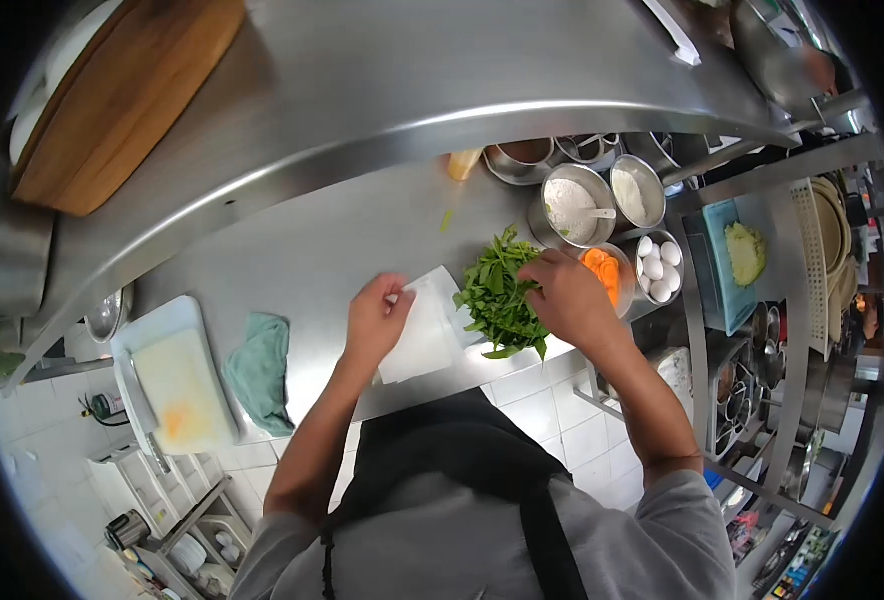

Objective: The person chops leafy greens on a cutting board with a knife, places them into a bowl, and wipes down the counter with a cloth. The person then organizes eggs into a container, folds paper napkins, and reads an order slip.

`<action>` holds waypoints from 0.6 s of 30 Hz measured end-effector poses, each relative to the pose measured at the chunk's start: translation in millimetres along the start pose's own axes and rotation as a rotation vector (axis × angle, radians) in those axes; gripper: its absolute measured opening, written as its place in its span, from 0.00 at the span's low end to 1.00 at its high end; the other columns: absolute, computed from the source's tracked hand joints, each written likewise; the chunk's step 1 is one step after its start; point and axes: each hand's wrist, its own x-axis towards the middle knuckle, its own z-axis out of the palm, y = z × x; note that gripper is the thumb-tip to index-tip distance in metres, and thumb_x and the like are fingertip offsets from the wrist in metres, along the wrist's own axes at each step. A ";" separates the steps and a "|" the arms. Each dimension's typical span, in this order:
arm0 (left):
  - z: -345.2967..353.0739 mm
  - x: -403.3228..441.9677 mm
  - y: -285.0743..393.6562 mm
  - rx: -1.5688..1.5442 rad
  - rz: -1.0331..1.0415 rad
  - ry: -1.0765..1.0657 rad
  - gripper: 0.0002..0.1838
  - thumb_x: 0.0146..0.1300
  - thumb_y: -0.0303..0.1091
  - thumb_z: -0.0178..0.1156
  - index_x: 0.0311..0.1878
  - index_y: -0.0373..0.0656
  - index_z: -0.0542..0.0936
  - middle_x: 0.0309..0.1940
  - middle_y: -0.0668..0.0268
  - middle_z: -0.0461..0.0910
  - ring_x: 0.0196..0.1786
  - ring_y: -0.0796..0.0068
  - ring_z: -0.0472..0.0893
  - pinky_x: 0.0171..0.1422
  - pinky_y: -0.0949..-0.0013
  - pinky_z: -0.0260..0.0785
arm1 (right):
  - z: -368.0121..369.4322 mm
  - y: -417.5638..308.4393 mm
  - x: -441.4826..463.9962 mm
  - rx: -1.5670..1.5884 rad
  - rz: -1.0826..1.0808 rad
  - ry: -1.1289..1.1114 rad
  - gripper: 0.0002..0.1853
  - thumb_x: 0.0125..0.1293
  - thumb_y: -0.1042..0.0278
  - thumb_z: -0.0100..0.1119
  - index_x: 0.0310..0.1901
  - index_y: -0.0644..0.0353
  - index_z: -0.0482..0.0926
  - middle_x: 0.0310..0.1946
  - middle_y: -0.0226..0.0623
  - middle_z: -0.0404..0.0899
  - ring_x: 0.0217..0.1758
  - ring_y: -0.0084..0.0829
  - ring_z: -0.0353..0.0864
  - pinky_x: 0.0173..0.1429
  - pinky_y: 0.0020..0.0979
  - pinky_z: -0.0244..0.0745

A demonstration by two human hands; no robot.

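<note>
My left hand [378, 318] is closed in a pinch at the upper left corner of a thin white sheet [420, 338]. Whether the sheet is paper or a flat plastic bag, I cannot tell. The sheet lies on the steel counter, close to its front edge. To its right is a heaped bunch of leafy greens [497, 300]. My right hand [570, 298] reaches into the right side of that bunch, its fingers closed on some leaves; the fingertips are partly hidden among them.
Right of the greens stand sliced carrots [602, 272], a bowl of eggs [659, 268] and a pot of white powder [572, 205] with a spoon. A green cloth [259, 372], a cutting board [184, 385] and a knife [144, 405] lie left. A steel shelf [362, 140] overhangs the back.
</note>
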 end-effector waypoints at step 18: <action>105.9 178.5 29.8 0.451 0.359 -0.491 0.11 0.68 0.29 0.66 0.52 0.42 0.86 0.44 0.54 0.87 0.44 0.48 0.87 0.52 0.52 0.81 | -20.7 57.1 -127.8 0.384 0.314 0.190 0.07 0.68 0.73 0.73 0.46 0.61 0.90 0.44 0.43 0.90 0.48 0.47 0.90 0.53 0.42 0.85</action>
